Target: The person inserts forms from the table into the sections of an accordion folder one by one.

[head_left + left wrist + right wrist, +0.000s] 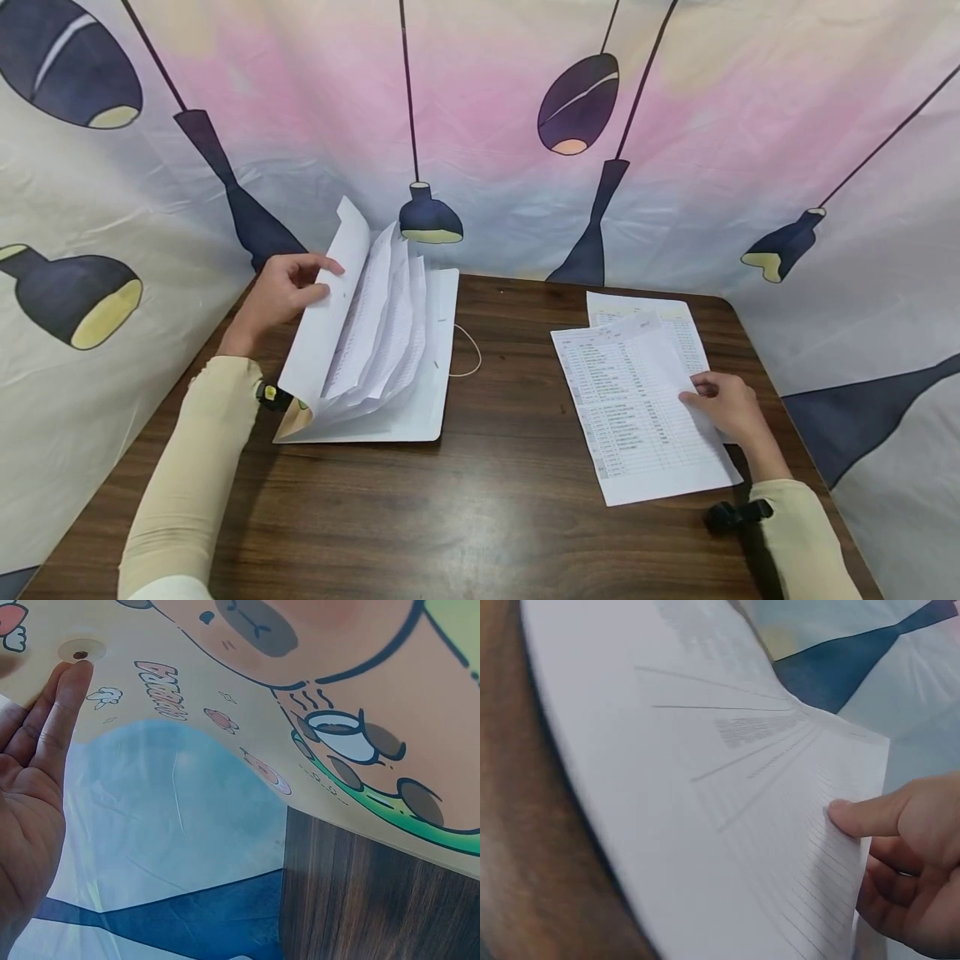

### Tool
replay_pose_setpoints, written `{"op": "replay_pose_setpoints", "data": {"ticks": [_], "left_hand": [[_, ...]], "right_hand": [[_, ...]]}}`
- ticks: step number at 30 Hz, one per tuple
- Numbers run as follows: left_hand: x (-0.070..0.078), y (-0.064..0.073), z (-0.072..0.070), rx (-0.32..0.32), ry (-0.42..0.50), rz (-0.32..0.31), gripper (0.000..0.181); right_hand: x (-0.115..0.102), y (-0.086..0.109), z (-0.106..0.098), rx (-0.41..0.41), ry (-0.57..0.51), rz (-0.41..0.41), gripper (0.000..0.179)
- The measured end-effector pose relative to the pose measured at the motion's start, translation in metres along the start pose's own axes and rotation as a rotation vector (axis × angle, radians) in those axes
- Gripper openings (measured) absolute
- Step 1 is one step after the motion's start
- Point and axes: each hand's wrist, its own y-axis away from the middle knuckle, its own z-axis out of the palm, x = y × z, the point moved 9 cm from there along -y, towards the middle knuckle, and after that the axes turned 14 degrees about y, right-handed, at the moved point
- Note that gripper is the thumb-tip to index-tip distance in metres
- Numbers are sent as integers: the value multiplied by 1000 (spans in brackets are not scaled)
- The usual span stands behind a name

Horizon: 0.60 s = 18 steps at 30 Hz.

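A paper folder (442, 350) with a white inside lies spread on the table at the left, several printed sheets (382, 325) fanned up within it. My left hand (281, 292) holds its raised front cover (333, 308) by the outer edge, thumb on the white side. In the left wrist view, the fingers (71, 697) lie against the cover's cartoon-printed outside (330, 667), beside a round eyelet (81, 650). On the right, my right hand (727, 408) pinches the side edge of a printed sheet (637, 408), with the thumb (855, 817) on top in the right wrist view.
Another printed sheet (686, 321) lies partly under the one in my right hand. A thin elastic cord (476, 358) loops from the folder's right side. The dark wooden table (495, 500) meets a hanging cloth (495, 167) with printed lamps at its back and sides.
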Motion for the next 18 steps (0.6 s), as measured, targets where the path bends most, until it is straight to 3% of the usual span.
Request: {"op": "replay_pose_setpoints", "data": {"ticks": [9, 13, 18], "left_hand": [[0, 0, 0, -3, 10, -20, 27], [0, 0, 0, -5, 15, -20, 27], [0, -1, 1, -6, 16, -15, 26]], "right_hand": [[0, 1, -12, -32, -118, -14, 35], [-5, 2, -19, 4, -195, -35, 34], [-9, 4, -28, 52, -278, -34, 45]]}}
